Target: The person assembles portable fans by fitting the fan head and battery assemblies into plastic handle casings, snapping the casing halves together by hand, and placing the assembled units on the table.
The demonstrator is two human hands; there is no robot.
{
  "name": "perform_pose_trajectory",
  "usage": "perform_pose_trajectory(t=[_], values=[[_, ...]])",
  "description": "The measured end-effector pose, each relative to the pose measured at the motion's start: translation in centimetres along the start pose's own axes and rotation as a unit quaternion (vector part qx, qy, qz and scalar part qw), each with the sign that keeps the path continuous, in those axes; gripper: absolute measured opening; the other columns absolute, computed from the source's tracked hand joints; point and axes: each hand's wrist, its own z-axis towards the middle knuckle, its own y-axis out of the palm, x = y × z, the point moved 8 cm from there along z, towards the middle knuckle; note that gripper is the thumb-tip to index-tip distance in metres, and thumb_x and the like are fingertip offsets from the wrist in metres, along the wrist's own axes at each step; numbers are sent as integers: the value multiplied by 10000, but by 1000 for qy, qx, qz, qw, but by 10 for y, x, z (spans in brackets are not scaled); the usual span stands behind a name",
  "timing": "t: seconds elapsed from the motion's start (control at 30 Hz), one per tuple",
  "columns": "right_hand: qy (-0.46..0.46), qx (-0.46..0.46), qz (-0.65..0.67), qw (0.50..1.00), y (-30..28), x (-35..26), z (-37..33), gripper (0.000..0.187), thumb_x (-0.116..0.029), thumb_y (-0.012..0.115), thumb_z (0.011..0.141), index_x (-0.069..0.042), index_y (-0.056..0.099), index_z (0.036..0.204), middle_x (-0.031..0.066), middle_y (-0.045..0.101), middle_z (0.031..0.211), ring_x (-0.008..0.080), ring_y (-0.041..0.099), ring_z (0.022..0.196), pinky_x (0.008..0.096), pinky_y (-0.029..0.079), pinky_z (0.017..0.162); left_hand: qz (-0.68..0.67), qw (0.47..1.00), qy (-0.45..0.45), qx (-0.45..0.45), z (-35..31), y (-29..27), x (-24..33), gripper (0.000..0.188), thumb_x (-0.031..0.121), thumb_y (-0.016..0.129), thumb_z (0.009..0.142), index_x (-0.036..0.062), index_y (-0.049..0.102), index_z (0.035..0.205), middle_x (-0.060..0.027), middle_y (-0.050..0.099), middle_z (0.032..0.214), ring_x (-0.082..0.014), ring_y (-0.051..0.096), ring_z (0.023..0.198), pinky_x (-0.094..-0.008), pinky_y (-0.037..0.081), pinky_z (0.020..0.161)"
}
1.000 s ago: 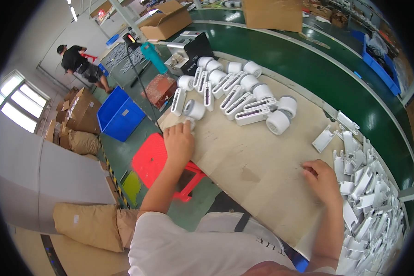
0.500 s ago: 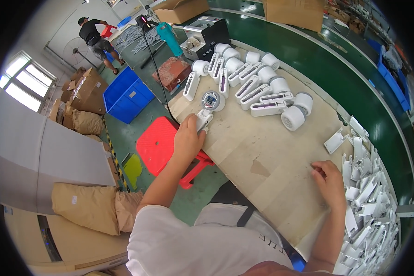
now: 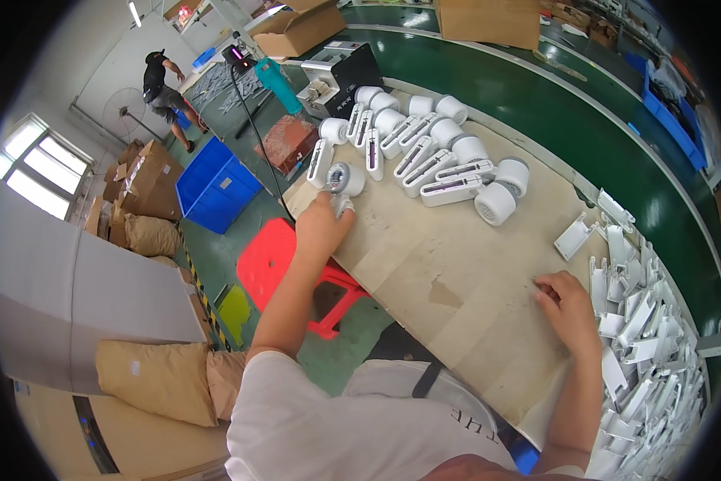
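Note:
At the table's left edge, my left hand [image 3: 320, 228] is closed around the handle of a white device with a round head [image 3: 350, 179]. Its open end tilts to the left and shows some inner parts, while my fingers cover most of the handle. Just beyond stand several similar white devices [image 3: 452, 191] with drum-shaped heads and slotted handles. Farther right, my right hand [image 3: 567, 309] rests on the tabletop [image 3: 408, 272] with loosely bent fingers, thumb and forefinger apart, and nothing visible in them. A white plastic shell piece [image 3: 575, 236] lies beyond it.
White plastic shells [image 3: 637, 341] are heaped along the right side. A black and silver machine [image 3: 340, 80] stands at the back, by a green conveyor belt [image 3: 488, 76]. Left of the table are a red stool [image 3: 268, 260] and a blue bin [image 3: 218, 184]. Another person [image 3: 168, 96] stands far back.
The held device's round head has tipped from facing up to facing left, with my left hand turning along. My right hand stays in about the same place. The view has shifted slightly.

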Motion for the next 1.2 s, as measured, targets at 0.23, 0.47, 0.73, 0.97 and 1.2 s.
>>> perform_pose_trajectory(t=[0.23,0.47,0.73,0.97,1.2], values=[[-3,-8,-5,1000,0,0,1,189,-66,624,742,-37,610,929,103,564,816,256,558,772,340,452,687,-326,938,-115,-26,40,30,-48,388,323,578,786,-38,630,921,-144,636,761,-189,608,726,-306,462,682],[-14,-5,-3,1000,2,0,1,193,-27,618,742,-6,601,933,106,547,817,218,559,739,298,462,666,-299,952,-55,-22,68,33,-33,413,354,505,815,-23,629,928,-220,633,796,-312,623,775,-367,462,706],[-20,-6,-6,1000,1,0,2,198,-24,617,741,-10,602,938,104,543,810,218,554,736,296,462,667,-163,986,-39,-10,67,18,-20,414,370,501,808,-10,637,898,-254,622,840,-398,598,831,-437,463,755],[0,-3,17,1000,2,3,2,188,-29,615,747,-11,604,934,102,541,806,210,550,734,291,457,663,-102,994,-27,-33,68,17,-8,432,371,623,711,-44,617,833,-257,623,807,-383,610,801,-447,472,719],[-11,-1,7,1000,2,-1,3,185,-32,617,752,-9,605,935,94,545,799,208,548,722,286,455,659,-72,997,19,-8,78,21,-7,360,311,610,717,-41,615,795,-253,615,763,-379,607,748,-441,469,691]])
